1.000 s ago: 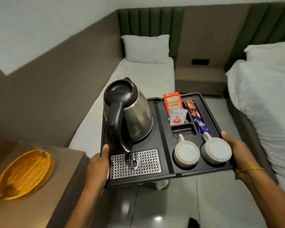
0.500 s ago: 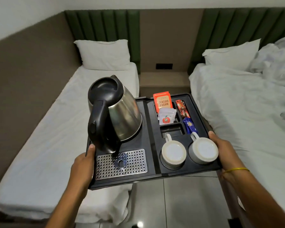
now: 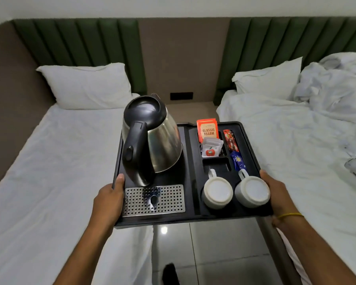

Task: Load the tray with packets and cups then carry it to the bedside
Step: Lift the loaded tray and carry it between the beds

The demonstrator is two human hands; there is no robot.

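Observation:
I hold a black tray (image 3: 190,153) level in the air between two beds. My left hand (image 3: 109,200) grips its left edge and my right hand (image 3: 275,194) grips its right edge. On the tray's left half stands a steel kettle (image 3: 152,140) above a perforated drip grid (image 3: 153,200). Two white cups (image 3: 217,192) (image 3: 253,191) sit upside down at the front right. Behind them lie an orange tea packet (image 3: 207,129), white sachets (image 3: 211,148), a red packet (image 3: 230,140) and a blue packet (image 3: 237,163).
A white bed with a pillow (image 3: 86,85) lies to the left, and a rumpled white bed (image 3: 296,140) lies to the right. A low bedside ledge (image 3: 189,112) sits between the green headboards straight ahead. Glossy floor tiles (image 3: 214,249) run beneath the tray.
The view has swung right and advanced: the side table with the wooden plate has left the frame, and the aisle and bedside ledge are now centred ahead. Both hands keep their grip.

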